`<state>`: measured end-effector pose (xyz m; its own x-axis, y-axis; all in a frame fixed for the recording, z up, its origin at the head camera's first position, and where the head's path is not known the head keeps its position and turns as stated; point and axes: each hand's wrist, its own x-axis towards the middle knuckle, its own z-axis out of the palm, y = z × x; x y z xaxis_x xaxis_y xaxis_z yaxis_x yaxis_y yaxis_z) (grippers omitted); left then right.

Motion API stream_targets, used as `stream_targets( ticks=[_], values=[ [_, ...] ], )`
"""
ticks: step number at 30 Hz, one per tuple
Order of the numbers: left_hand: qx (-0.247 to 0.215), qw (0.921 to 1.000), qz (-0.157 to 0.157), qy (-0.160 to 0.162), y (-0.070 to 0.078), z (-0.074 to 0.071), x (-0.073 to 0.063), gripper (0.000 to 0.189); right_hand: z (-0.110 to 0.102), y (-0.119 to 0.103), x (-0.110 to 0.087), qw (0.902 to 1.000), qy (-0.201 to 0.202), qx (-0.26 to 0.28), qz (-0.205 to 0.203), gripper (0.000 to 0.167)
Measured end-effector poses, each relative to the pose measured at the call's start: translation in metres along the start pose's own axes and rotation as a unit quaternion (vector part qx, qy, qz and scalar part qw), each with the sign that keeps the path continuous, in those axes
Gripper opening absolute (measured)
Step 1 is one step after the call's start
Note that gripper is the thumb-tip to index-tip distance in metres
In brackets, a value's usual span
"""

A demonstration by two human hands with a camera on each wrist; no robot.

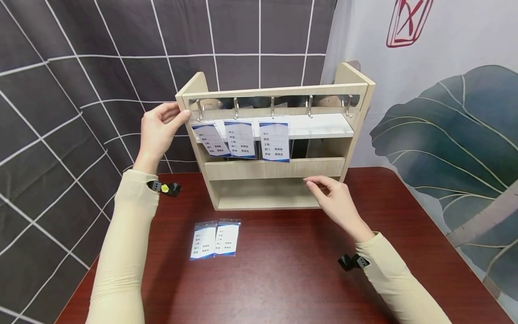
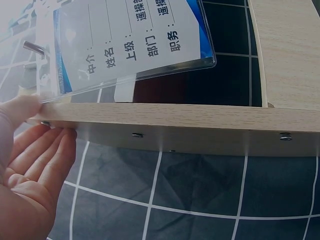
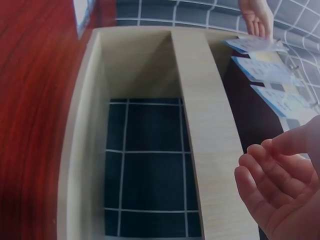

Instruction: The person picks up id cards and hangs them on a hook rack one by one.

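Left hand: we see the left hand [image 1: 159, 129] clamped on the upper left corner of the pale wood-grain shelf unit [image 1: 275, 169], thumb on the side panel's front edge, fingers against its outer face.
Tilted card: on the first hook from the left hangs a white-and-blue printed card in a clear plastic sleeve [image 1: 211, 141], its lower end swung rightward.
Loose cards: near the shelf unit's lower left corner, a left loose card [image 1: 203, 243] and a right loose card [image 1: 227, 239], both white-and-blue in clear sleeves, lie side by side on the glossy red-brown tabletop [image 1: 263, 274].
Straighter cards: the second card [image 1: 240, 138] and the third card [image 1: 274, 140], sleeved alike, hang from the next two hooks.
Bare hooks: the silver metal fourth hook [image 1: 310, 107] and fifth hook [image 1: 348, 106], toward the upper right corner, carry no card.
Right hand: we find the right hand [image 1: 340, 203] before the lower right part of the shelf unit, fingers loosely bent, thumb and forefinger near each other, nothing held.
Progress: three cards are up and two lie on the tabletop, matching the two bare hooks; we judge the hanging a little over half done.
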<state>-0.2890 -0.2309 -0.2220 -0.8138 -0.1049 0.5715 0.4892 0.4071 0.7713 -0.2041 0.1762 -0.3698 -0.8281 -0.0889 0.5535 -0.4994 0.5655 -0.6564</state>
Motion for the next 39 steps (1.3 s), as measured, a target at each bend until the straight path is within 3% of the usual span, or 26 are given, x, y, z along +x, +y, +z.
stream_targets(
  ticks=[39],
  values=[
    [0.014,0.9997,0.018,0.004,-0.001,0.000,-0.001,0.040,0.039,0.011,-0.020,0.9944,-0.102,0.010,0.023,0.017]
  ],
)
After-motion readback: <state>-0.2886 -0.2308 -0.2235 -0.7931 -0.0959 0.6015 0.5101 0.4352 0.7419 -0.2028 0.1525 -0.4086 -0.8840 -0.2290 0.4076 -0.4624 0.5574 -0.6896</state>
